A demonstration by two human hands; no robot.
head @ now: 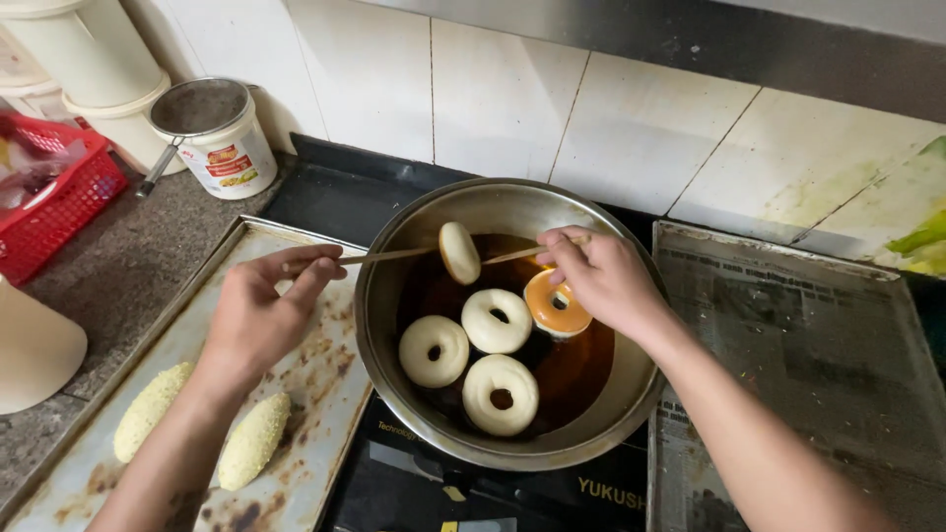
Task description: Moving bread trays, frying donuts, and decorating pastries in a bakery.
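1. While the left hand and right hand each pinch an end of the wooden stick, the threaded doughnut hangs at twelve o'clock over the pan.
2. Tilt the stick and it could slide off, splashing hot oil.

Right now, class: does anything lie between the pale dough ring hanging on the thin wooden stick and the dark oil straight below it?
Nothing visible does. The pale dough ring hangs on the thin wooden stick, held by the left hand and right hand; below it lies open dark oil, with floating rings nearer the front.
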